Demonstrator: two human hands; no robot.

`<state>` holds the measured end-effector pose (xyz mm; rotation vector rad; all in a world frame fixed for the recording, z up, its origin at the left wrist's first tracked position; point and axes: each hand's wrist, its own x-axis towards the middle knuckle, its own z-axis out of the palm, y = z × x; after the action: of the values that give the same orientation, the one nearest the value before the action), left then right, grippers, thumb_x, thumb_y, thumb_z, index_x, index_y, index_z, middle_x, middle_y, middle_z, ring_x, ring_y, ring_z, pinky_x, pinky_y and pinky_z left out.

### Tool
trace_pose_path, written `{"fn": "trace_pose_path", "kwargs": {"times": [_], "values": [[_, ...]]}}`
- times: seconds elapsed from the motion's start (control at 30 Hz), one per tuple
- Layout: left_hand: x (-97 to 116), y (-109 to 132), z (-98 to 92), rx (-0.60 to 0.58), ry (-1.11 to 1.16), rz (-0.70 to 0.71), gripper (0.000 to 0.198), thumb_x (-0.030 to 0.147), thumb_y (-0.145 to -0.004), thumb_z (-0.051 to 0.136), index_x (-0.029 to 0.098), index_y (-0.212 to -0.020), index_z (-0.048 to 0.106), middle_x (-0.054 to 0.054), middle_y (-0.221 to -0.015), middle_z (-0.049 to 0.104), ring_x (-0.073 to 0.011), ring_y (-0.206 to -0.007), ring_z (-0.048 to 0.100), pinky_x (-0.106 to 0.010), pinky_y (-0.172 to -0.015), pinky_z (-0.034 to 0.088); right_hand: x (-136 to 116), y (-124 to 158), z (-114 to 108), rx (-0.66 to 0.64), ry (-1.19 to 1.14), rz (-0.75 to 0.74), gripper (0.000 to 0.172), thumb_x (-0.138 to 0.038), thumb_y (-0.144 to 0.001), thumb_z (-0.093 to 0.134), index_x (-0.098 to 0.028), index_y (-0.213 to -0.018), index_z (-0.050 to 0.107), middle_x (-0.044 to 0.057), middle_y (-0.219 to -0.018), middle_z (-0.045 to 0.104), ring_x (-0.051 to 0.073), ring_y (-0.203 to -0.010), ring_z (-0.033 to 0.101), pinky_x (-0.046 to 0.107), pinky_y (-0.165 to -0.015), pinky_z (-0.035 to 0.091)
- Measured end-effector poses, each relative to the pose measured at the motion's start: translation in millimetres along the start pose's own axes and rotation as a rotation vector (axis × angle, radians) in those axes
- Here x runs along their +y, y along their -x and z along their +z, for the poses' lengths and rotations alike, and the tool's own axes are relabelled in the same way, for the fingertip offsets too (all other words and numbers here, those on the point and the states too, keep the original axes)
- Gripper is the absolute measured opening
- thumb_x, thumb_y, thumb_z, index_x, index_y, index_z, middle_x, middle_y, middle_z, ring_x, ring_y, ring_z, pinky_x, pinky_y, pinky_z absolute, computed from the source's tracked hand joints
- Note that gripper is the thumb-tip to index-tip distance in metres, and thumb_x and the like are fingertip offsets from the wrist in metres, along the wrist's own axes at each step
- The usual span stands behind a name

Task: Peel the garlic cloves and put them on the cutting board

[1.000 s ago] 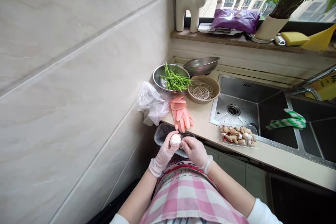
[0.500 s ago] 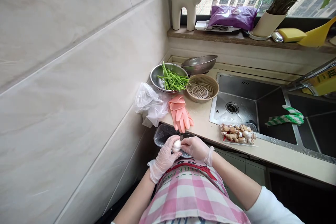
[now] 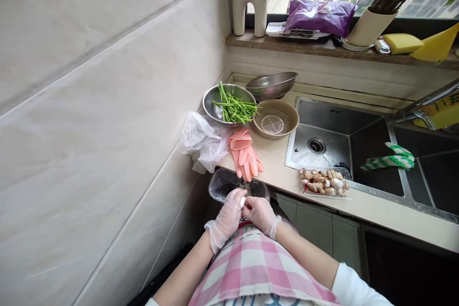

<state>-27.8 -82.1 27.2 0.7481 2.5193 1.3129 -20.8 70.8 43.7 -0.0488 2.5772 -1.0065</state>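
Observation:
My left hand [image 3: 228, 214], in a thin clear disposable glove, is closed around a white garlic bulb [image 3: 242, 202]. From the other side, the fingertips of my right hand [image 3: 260, 212], gloved the same way, pinch at the bulb; whether a bit of skin is between them is too small to see. Fingers cover much of the bulb. Just beyond both hands, below the counter edge, is a dark lined bin [image 3: 217, 184] with pale scraps in it. To the right, on the counter, lies a clear tray [image 3: 324, 194] with garlic, ginger and red chili.
Pink rubber gloves [image 3: 245, 155] lie at the counter edge beside a crumpled plastic bag [image 3: 202, 138]. Behind them stand a steel bowl [image 3: 211, 105] of green stems [image 3: 234, 105], a brown basket [image 3: 276, 119] and a metal strainer [image 3: 272, 86]. The sink [image 3: 317, 119] is at right, the tiled wall [image 3: 118, 129] at left.
Both hands have come slightly down and closer together, and the bulb is now more hidden by the fingers. More of the bin and its scraps shows. The view has shifted slightly.

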Motion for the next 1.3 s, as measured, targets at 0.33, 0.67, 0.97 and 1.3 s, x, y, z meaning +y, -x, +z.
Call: {"fn": "trace_pose_path", "kwargs": {"times": [0.33,0.67,0.97,1.3], "values": [[0,-1,2.9,-0.067,0.049,-0.021,0.040,0.015,-0.084,0.045,0.016,-0.124,0.048,-0.016,-0.127,0.050,-0.0275,-0.121,0.046,-0.054,-0.105,0.038,15,-2,6,-0.085,-0.211,0.065,0.021,-0.027,-0.077,0.053,-0.016,-0.065,0.066,0.001,-0.061,0.063,0.011,-0.056,0.047,0.021,-0.054,0.031],[6,-6,-4.9,-0.044,0.021,0.031,0.042,0.015,-0.085,0.044,0.020,-0.127,0.048,-0.013,-0.126,0.051,-0.0258,-0.122,0.046,-0.049,-0.106,0.038,13,-3,-3,-0.132,-0.354,-0.003,0.024,-0.028,-0.079,0.051,-0.014,-0.064,0.062,0.001,-0.062,0.062,0.011,-0.057,0.049,0.021,-0.055,0.036],[16,-8,-15.3,-0.045,0.163,-0.035,0.038,0.019,-0.084,0.052,0.020,-0.121,0.052,-0.013,-0.125,0.052,-0.0265,-0.119,0.049,-0.047,-0.105,0.038,12,-2,-1,-0.095,-0.522,0.076,0.016,-0.022,-0.076,0.049,-0.015,-0.066,0.060,0.001,-0.063,0.061,0.012,-0.059,0.053,0.021,-0.054,0.038],[21,-11,-27.9,-0.087,0.250,-0.064,0.041,0.016,-0.082,0.055,0.021,-0.123,0.051,-0.011,-0.127,0.051,-0.0247,-0.119,0.049,-0.044,-0.107,0.037,10,-9,-22,-0.372,-0.782,0.182,0.008,-0.021,-0.068,0.056,-0.016,-0.065,0.060,-0.001,-0.057,0.063,0.012,-0.055,0.057,0.022,-0.055,0.045]]}}
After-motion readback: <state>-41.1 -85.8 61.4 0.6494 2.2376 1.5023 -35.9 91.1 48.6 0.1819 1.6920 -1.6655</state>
